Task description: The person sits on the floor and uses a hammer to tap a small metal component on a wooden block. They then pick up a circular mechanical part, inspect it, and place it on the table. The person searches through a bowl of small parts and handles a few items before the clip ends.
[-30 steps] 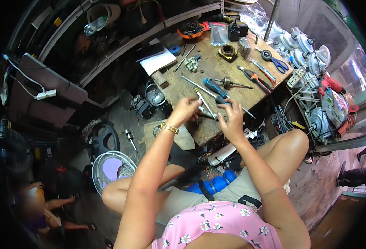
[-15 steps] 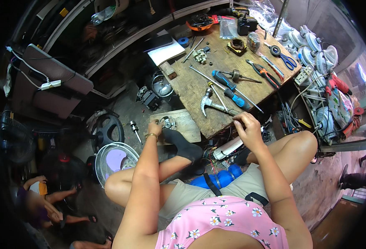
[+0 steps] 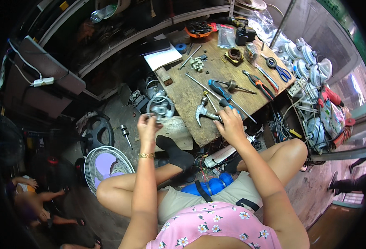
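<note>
My right hand is closed around the handle of a claw hammer that lies near the front edge of the wooden worktable. My left hand is off the table's left side, fingers closed on a small metal part. It is right below a round metal motor casing; whether it touches the casing I cannot tell. A blue-handled screwdriver and a long thin rod lie just beyond the hammer.
Pliers, blue scissors, a tape roll and a white pad are on the table. A fan grille lies on the floor at left, white fan guards are stacked at right. Another person sits at lower left.
My left hand left the tabletop and dropped to the left beside the motor casing. My right hand pulled back to the table's front edge, then closed on the hammer's handle.
</note>
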Motion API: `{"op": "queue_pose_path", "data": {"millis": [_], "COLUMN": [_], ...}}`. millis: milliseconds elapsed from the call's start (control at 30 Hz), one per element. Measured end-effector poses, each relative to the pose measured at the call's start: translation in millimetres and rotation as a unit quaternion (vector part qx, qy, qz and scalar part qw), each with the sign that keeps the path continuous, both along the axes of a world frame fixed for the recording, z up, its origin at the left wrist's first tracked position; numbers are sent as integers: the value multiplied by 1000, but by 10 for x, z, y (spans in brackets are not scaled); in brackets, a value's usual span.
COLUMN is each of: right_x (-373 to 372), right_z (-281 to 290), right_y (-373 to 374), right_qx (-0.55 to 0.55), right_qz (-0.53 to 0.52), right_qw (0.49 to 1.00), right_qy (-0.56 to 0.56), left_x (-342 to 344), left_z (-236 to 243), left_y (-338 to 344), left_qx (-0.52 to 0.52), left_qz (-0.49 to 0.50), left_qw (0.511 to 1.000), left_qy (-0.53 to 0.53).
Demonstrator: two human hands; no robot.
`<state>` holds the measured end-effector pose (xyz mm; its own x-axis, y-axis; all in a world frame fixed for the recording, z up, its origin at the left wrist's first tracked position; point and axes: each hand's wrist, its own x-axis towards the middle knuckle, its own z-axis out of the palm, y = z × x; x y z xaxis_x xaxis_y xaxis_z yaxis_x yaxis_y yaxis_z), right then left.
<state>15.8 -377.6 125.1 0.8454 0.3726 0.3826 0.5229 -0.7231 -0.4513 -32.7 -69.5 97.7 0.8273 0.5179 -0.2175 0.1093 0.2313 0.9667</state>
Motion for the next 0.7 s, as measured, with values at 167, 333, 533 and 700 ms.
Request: {"op": "queue_pose_path", "data": {"millis": [167,333,533,700], "right_x": [82,27,-37,-21], "right_z": [47,-108,-98,-162], "right_y": [17,-211,-187,-150], "right_qx": [26,-3,-39,-70], "right_qz": [-13,-26,-38,-55], "right_qw": [1000,1000,998,996], "right_qy": [-1,1,4,3], "left_x": [-214,-355,-376,-368], "left_z": [173,-25,56,80], "left_y": [-572,-786,-863,-872], "left_qx": [27,7,-28,0], "left_qz": [-115,-144,-151,-142], "left_qw": [993,989,987,990], "left_qy": [5,29,37,24]}}
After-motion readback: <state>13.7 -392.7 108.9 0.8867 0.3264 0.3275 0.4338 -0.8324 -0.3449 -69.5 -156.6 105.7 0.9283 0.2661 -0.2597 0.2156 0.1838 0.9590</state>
